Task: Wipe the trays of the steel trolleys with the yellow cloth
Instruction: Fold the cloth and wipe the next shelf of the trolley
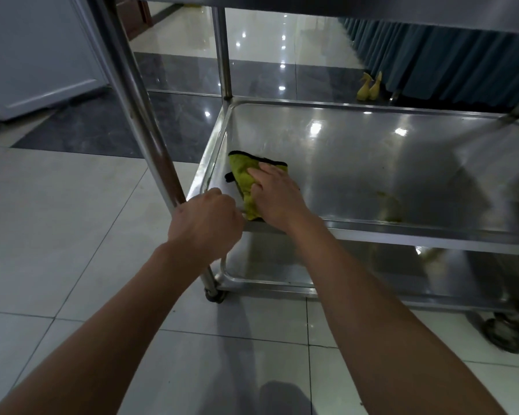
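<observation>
A steel trolley stands in front of me, and its middle tray (372,163) fills the centre of the view. The yellow cloth (242,178), edged in black, lies crumpled in the tray's near left corner. My right hand (277,196) presses flat on the cloth with its fingers spread over it. My left hand (206,220) grips the trolley's near left upright post (144,121) at tray height. A lower tray (270,283) shows beneath, and the top tray's underside crosses the top of the view.
Pale floor tiles lie under me and to the left. A white cabinet (36,55) stands at the far left. A dark pleated table skirt (447,61) hangs at the back right with a yellow object (369,88) on the floor beside it. Trolley casters (215,295) sit by the floor.
</observation>
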Available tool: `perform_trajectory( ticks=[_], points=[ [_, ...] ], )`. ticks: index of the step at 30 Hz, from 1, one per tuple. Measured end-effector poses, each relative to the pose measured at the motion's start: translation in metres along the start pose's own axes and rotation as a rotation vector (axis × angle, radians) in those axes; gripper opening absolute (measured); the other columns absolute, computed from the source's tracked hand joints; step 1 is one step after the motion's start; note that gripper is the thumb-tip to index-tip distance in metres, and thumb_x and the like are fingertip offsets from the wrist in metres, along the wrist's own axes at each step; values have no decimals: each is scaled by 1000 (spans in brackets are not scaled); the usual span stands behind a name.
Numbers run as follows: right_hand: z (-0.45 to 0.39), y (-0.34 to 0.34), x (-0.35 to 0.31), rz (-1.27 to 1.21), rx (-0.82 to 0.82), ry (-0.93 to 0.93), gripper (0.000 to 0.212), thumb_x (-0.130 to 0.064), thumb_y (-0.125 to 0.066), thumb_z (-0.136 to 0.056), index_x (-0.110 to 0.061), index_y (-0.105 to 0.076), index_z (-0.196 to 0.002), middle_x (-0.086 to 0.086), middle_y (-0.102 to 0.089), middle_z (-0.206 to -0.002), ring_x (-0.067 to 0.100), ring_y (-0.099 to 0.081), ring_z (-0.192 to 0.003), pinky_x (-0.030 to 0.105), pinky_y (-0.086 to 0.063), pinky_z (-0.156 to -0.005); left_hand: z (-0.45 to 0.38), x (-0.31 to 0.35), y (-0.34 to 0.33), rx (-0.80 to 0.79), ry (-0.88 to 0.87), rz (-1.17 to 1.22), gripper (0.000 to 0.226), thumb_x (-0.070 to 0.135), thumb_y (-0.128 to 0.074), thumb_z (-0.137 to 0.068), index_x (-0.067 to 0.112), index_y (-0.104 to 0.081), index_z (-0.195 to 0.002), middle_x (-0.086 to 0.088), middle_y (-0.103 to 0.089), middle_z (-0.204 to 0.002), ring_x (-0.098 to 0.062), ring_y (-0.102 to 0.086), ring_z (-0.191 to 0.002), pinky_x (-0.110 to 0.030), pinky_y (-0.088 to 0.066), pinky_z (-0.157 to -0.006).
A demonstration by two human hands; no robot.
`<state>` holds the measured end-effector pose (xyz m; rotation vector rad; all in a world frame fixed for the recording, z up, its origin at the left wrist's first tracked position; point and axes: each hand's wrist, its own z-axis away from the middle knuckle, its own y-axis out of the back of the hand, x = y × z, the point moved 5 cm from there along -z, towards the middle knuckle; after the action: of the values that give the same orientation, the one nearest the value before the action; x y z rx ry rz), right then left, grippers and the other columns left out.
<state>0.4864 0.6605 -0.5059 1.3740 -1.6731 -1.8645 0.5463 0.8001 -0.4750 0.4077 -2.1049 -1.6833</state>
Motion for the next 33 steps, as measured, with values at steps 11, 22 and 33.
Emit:
perform_trajectory(
  ticks=[11,22,33],
  points=[
    [73,76,123,85,107,-232,42,-19,-41,-104,-13,-51,-143,6,-36,-159,27,-28,-146,37,-22,-115,-29,116,-23,-42,-256,71,22,31,-48,-93,22,-66,-101,-3,-60,-101,-27,-58,-101,-38,-44,-78],
    [122,138,227,92,177,-428,50,-9,-37,-103,-21,-42,-151,0,-30,-162,23,-27,-148,31,-17,-121,-43,102,-39,-12,-124,33,29,45,-52,-92,26,-69,-105,0,-63,-115,-29,-59,-108,-44,-47,-86],
    [80,111,183,215,113,-338,48,-16,-40,-99,-25,-51,-145,2,-36,-159,31,-35,-142,42,-28,-116,-37,45,-36,-15,-133,-62,32,50,-40,-99,36,-69,-104,6,-62,-118,-26,-61,-100,-39,-43,-75]
  ],
)
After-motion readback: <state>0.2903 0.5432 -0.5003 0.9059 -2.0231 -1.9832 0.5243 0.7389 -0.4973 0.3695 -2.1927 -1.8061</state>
